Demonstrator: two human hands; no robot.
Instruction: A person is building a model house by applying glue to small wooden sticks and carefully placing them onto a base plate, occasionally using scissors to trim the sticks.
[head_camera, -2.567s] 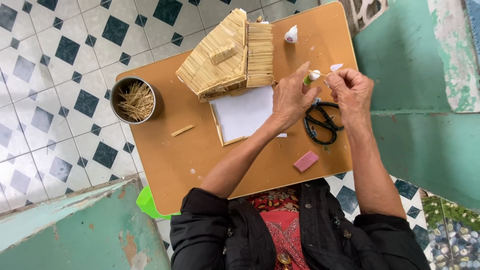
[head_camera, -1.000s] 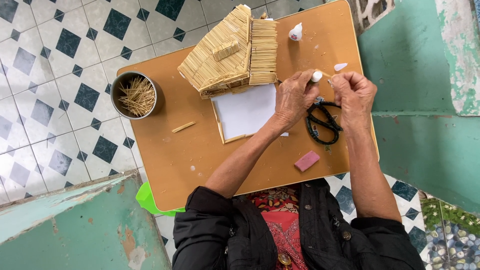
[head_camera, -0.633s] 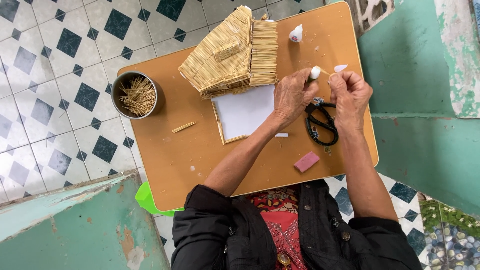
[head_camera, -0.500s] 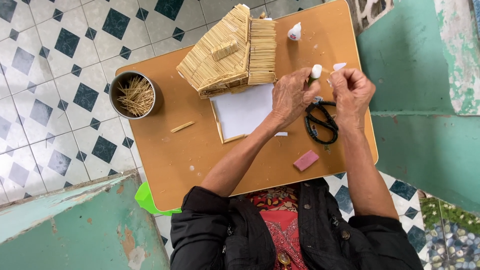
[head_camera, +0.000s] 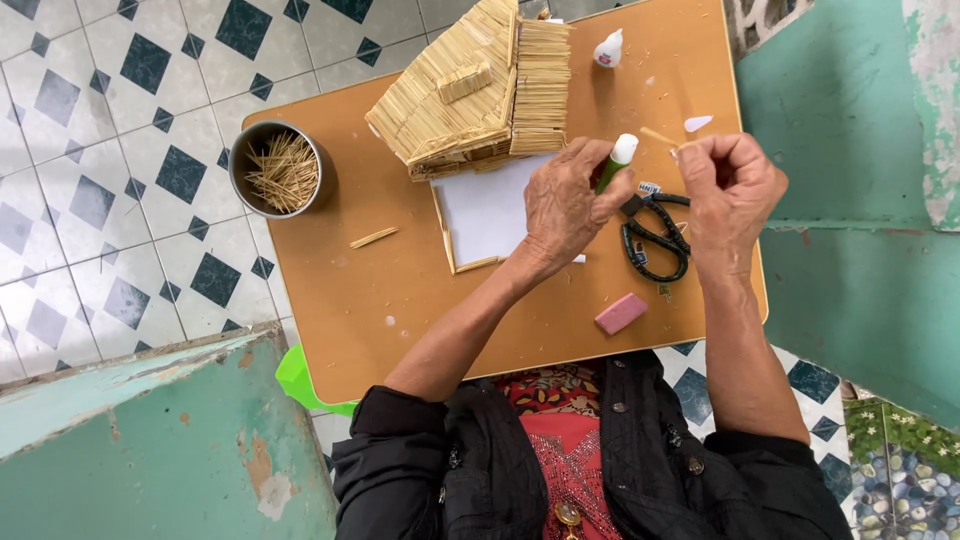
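We gripped the glue tube (head_camera: 612, 166) in our left hand (head_camera: 565, 205), nozzle aimed toward the thin stick (head_camera: 660, 137) pinched by our right hand (head_camera: 730, 185), near the worktop (head_camera: 420, 300) right edge.

My two hands, the left hand (head_camera: 565, 205) and the right hand (head_camera: 730, 190), are bare, with no rings or watch that I can see, and my forearms are uncovered too. I wear a black button-front jacket (head_camera: 640, 470) with small dark round buttons down its open edges, its sleeves pushed up above my elbows. Under it shows a red patterned top (head_camera: 560, 440) with pale floral shapes and a sparkly beaded design.
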